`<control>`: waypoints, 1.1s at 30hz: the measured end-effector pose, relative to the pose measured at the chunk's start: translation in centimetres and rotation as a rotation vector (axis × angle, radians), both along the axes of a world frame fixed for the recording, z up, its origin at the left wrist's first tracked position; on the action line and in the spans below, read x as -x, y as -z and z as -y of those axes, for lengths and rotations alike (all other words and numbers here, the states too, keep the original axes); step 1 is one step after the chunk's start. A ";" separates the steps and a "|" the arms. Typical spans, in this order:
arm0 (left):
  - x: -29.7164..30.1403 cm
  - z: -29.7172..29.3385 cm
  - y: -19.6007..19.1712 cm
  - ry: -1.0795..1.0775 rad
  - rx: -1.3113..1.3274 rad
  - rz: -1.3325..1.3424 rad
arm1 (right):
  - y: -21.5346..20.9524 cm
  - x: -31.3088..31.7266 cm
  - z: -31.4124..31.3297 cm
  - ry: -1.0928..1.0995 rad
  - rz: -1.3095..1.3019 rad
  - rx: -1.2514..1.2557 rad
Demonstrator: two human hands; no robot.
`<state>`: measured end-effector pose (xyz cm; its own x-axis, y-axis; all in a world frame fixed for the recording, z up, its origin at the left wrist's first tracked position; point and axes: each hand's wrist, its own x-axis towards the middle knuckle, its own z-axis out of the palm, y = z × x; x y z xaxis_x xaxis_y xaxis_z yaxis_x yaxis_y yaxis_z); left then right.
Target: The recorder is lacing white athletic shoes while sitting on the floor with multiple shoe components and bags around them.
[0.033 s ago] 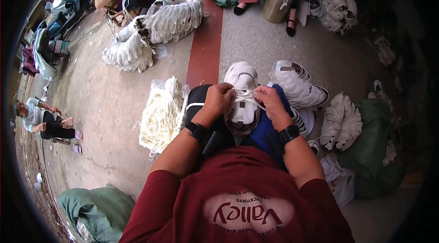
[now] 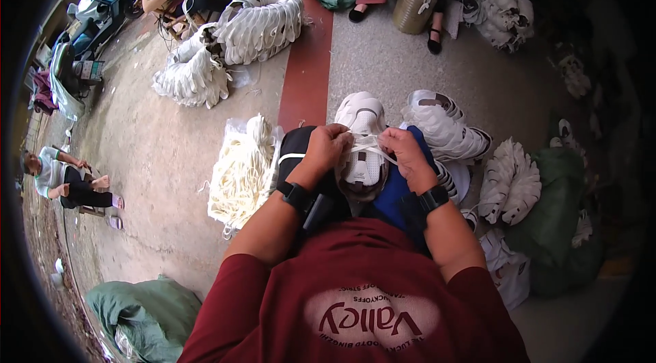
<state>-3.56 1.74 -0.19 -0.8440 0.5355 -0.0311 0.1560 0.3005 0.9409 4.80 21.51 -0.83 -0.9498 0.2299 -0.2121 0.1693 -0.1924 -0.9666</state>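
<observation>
A white shoe [image 2: 360,109] rests between my knees, its toe pointing away from me. White shoelace [image 2: 370,149] crosses over its tongue, and one length trails left across my dark trouser leg. At the shoe's left edge, my left hand [image 2: 326,147] pinches the lace between thumb and fingers. My right hand [image 2: 408,152] is closed on the lace at the right edge, thumb and forefinger together. Both hands touch or nearly touch the shoe's upper; the exact lace ends inside the fingers are hidden. To my left lies a heap of cream laces [image 2: 240,175] on a plastic bag.
Bundled white shoe uppers [image 2: 447,127] stand by my right knee, with another bundle [image 2: 510,184] and a green sack [image 2: 557,226] farther right. More bundles [image 2: 260,24] lie ahead left. Seated people [image 2: 68,175] work nearby; scooters [image 2: 102,7] stand far left. A green sack [image 2: 143,315] sits lower left.
</observation>
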 end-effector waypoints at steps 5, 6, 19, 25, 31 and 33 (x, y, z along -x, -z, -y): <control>0.6 1.0 -1.1 0.192 -0.347 0.525 | -1.2 0.1 1.2 0.027 0.086 0.179; 0.6 0.8 -0.8 0.189 -0.348 0.524 | -1.7 0.1 1.6 0.055 0.095 0.181; -0.9 -0.7 1.5 -0.290 -0.148 -0.029 | 0.4 -0.4 3.2 0.488 -0.145 -0.577; -0.9 -0.7 0.2 -0.154 -0.253 0.167 | 0.7 -0.5 2.9 0.419 -0.064 -0.271; -0.3 -0.5 -0.5 -0.057 -0.314 0.526 | 0.4 -0.9 1.5 0.176 0.004 0.259; -0.3 -1.0 0.2 -0.107 -0.240 0.496 | 0.5 -0.8 1.7 0.161 -0.024 0.214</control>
<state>-3.26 2.71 -0.34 -0.8093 0.4886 -0.3260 -0.3423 0.0587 0.9378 5.61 19.80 -1.33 -0.9102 0.3304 -0.2498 0.0974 -0.4154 -0.9044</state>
